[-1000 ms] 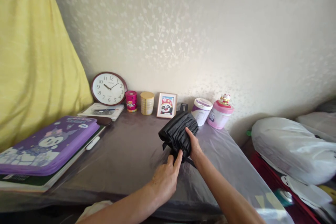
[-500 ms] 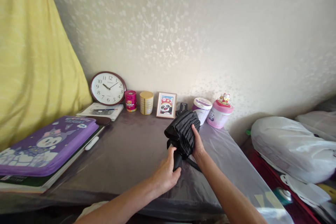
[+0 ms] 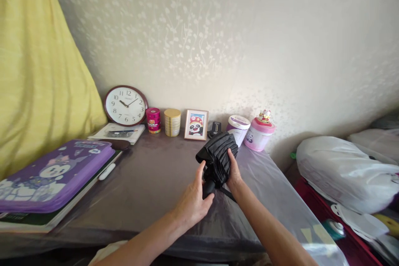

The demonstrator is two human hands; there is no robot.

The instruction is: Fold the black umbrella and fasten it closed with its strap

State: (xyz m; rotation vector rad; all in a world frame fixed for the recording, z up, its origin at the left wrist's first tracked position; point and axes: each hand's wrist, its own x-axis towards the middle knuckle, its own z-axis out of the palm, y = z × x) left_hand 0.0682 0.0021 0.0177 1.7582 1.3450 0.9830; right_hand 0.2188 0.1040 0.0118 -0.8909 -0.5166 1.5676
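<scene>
I saw the folded black cloth umbrella (image 3: 220, 151) point lengthways away and rightward above the shiny grey table (image 3: 149, 183), left hand (image 3: 192, 200) half curled round its near black handle (image 3: 208, 190), right hand (image 3: 234, 172) cupping its right-side folds.

The picture frame (image 3: 196, 124) stands behind the umbrella (image 3: 216, 156)

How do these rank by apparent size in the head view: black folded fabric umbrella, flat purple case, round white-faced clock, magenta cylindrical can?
1. Flat purple case
2. Black folded fabric umbrella, round white-faced clock: look alike, unranked
3. Magenta cylindrical can
</scene>
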